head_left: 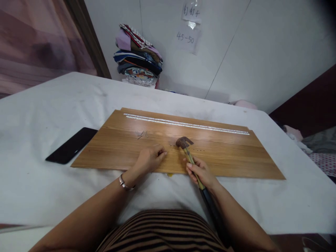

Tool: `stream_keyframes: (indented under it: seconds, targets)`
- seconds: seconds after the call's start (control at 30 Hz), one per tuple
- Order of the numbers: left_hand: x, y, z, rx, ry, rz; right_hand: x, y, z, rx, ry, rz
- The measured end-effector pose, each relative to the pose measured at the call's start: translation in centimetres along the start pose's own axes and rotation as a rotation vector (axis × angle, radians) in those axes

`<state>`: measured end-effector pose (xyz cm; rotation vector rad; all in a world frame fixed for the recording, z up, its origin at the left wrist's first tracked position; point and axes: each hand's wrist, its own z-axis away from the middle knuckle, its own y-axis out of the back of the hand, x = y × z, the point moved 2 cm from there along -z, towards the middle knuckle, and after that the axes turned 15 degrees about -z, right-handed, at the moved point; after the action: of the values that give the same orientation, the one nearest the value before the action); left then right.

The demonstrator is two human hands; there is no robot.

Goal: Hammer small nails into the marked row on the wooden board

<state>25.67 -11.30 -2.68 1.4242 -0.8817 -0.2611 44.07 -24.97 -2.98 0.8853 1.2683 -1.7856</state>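
Observation:
My right hand (201,172) grips a claw hammer (189,155) partway along its handle. The rusty head lies over the middle of a wooden board (236,154), claw pointing right; whether it touches the wood I cannot tell. Left of the hammer, my left hand (150,157) rests on the board near its front edge, fingers curled and thumb pressed in. What those fingers hold, if anything, is hidden. Several loose nails (143,134) lie on the board beyond my left hand. A row of small dark spots (198,150), perhaps nail heads or holes, runs across the middle near the hammer head.
Two white measuring strips (183,124) run along the board's far side. A black tablet or phone (72,145) lies left of the board on the white-covered table (34,115). Folded clothes (139,56) are stacked against the wall behind, where handwritten paper notes (187,36) hang.

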Motion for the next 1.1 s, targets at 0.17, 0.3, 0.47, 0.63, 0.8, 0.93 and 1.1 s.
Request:
stream_keyframes:
  seconds: [0.17, 0.3, 0.47, 0.63, 0.8, 0.93, 1.1]
  targets:
    - [0.07, 0.05, -0.02, -0.002, -0.001, -0.006, 0.07, 0.06, 0.05, -0.006, -0.001, -0.020]
    - [0.19, 0.22, 0.01, -0.016, 0.010, -0.006, 0.35, 0.29, -0.03, -0.010, -0.003, -0.010]
    - [0.25, 0.37, 0.07, -0.010, 0.006, -0.003, 0.39, 0.46, -0.05, -0.013, 0.005, -0.023]
    - [0.17, 0.18, 0.06, -0.013, 0.011, -0.002, 0.13, 0.19, 0.15, -0.008, 0.001, -0.031]
    - [0.22, 0.21, 0.05, -0.001, 0.014, 0.019, 0.07, 0.13, 0.24, 0.016, -0.024, -0.032]
    - [0.14, 0.12, 0.00, -0.008, 0.004, 0.019, 0.06, 0.26, 0.27, 0.012, -0.007, -0.047]
    - [-0.08, -0.21, -0.01, -0.008, -0.009, 0.001, -0.01, 0.23, 0.41, -0.001, 0.014, -0.057]
